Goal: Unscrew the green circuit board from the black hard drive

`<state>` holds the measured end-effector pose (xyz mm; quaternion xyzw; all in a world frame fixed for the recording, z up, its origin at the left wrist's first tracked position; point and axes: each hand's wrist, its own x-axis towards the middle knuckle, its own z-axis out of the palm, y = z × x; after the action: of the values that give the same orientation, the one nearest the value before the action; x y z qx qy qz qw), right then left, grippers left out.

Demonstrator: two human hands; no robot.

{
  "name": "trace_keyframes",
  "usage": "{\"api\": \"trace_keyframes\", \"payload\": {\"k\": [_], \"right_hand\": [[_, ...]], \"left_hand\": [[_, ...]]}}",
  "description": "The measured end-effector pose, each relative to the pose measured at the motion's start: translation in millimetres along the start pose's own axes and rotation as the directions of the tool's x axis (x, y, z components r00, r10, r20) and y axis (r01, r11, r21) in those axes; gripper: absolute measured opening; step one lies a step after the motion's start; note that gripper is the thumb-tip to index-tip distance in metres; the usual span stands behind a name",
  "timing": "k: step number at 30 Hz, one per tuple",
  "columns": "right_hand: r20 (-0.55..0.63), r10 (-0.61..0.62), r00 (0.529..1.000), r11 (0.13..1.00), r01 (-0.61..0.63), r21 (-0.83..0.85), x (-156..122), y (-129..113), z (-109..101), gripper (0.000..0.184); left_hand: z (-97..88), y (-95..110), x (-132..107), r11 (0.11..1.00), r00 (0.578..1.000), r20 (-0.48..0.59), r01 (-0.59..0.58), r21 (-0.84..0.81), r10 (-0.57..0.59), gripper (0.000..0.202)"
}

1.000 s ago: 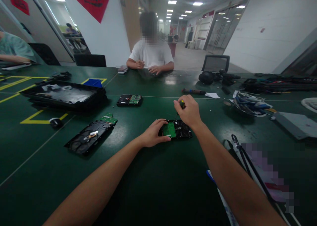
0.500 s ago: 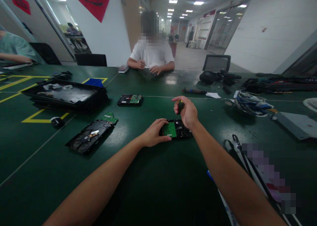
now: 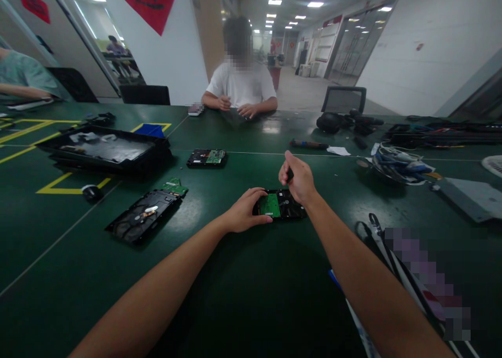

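Observation:
A black hard drive with a green circuit board lies on the dark green table in front of me. My left hand grips its left end, thumb on the near edge and fingers on the far edge. Over the drive's right part, my right hand is closed around a small screwdriver. Only a bit of its dark handle shows between the fingers. Its shaft and tip cannot be made out, so contact with the drive is unclear.
Another hard drive lies beyond, and an opened black casing sits to the left. Black trays are stacked farther left. Bundled cables, a grey metal box and a lanyard lie rightward. A person sits opposite.
My right hand has turned, and its fingers have curled in over the screwdriver, whose shaft showed before. My left hand and the hard drive have stayed put.

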<state>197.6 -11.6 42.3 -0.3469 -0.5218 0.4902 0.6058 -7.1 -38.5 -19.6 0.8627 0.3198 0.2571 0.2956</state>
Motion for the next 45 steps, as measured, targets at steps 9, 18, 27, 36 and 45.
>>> {"api": "trace_keyframes", "payload": {"k": [9, 18, 27, 36, 45], "right_hand": [[0.001, -0.032, 0.999, 0.999, 0.032, 0.029, -1.2, 0.3, 7.5, 0.047], [0.1, -0.014, 0.995, 0.998, 0.008, 0.06, -4.7, -0.5, 10.3, 0.041], [0.101, -0.047, 0.994, 0.999, 0.044, 0.032, -0.3, -3.9, 2.5, 0.035], [0.032, -0.032, 0.999, 0.999, 0.031, 0.044, -1.0, -2.7, 5.2, 0.032], [0.118, 0.04, 0.992, 0.999, -0.044, 0.03, -1.0, -7.9, 3.1, 0.051]], "left_hand": [[-0.5, 2.1, 0.2, 1.0, 1.0, 0.007, 0.011, 0.007, -0.011, 0.076], [0.1, -0.9, 0.3, 1.0, 1.0, 0.002, -0.004, 0.029, 0.003, 0.077], [0.1, 1.4, -0.2, 1.0, 1.0, 0.0, -0.014, 0.01, 0.014, 0.075], [1.5, -0.9, 0.0, 1.0, 1.0, -0.003, -0.004, 0.015, 0.004, 0.076], [-0.3, 0.6, 0.5, 1.0, 1.0, 0.009, 0.006, 0.023, -0.006, 0.077]]}}
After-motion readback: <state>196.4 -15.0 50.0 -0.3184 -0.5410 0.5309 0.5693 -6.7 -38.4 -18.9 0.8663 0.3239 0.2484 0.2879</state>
